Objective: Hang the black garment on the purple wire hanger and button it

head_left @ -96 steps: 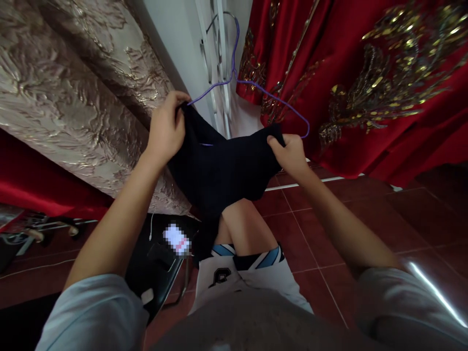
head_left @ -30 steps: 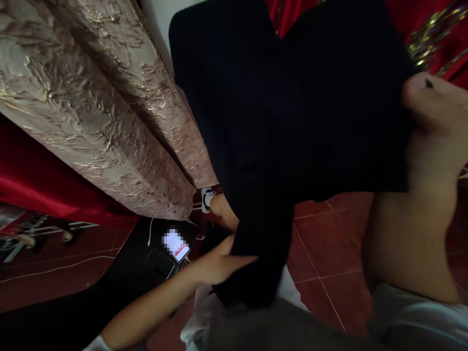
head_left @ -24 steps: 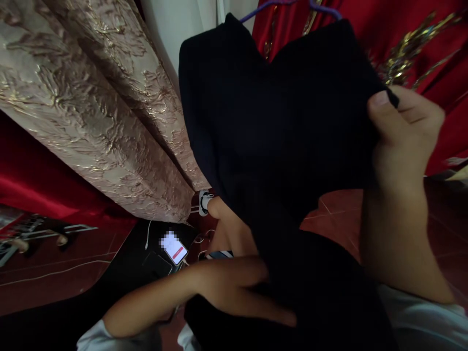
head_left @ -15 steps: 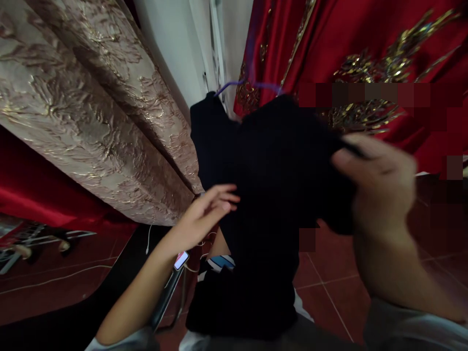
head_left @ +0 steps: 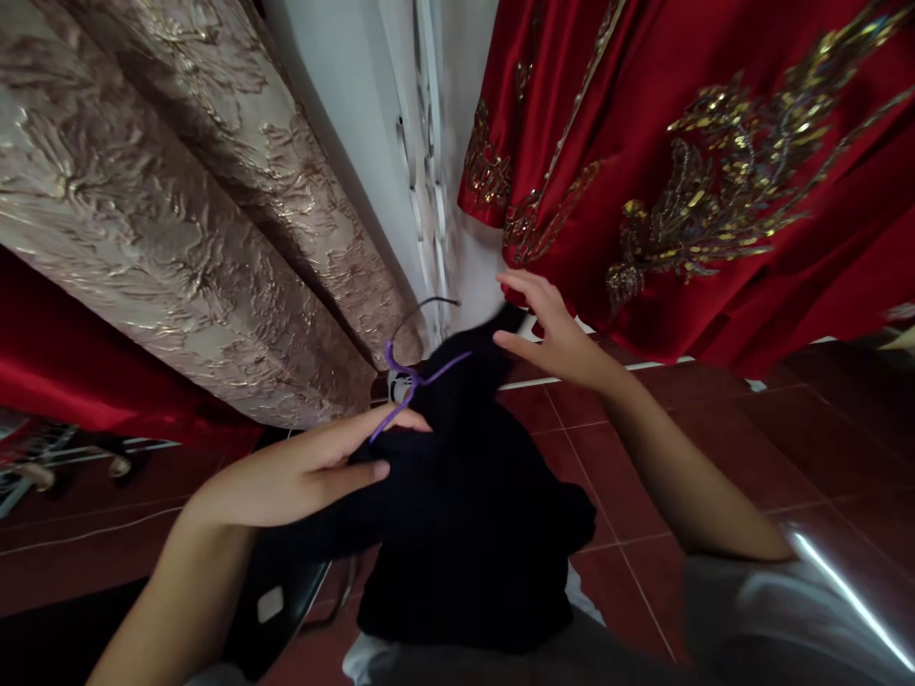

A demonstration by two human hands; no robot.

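A black garment (head_left: 457, 534) bunches in front of me and spreads down over my lap. The purple hanger (head_left: 418, 381), with a dark hook, tilts at its upper left, and one arm of it crosses my left hand's fingers. My left hand (head_left: 335, 467) grips the garment at that side, thumb on the cloth; some fingers are hidden. At the garment's upper right, my right hand (head_left: 550, 333) is open, with thumb and fingers apart. A blurred edge of black cloth shows in the gap between them; firm contact cannot be made out.
Beige textured fabric (head_left: 214, 238) hangs at left. A red garment with gold sequins (head_left: 715, 210) hangs at right. White metal bars (head_left: 425, 181) stand between them. A black surface (head_left: 286, 572) holding a small pale object (head_left: 270, 604) is lower left. Red floor tiles (head_left: 679, 467) lie below.
The garment has come down and bunched, its hanger now tilted left. My left hand has closed on its left side. My right hand has moved inward and loosened from the cloth.
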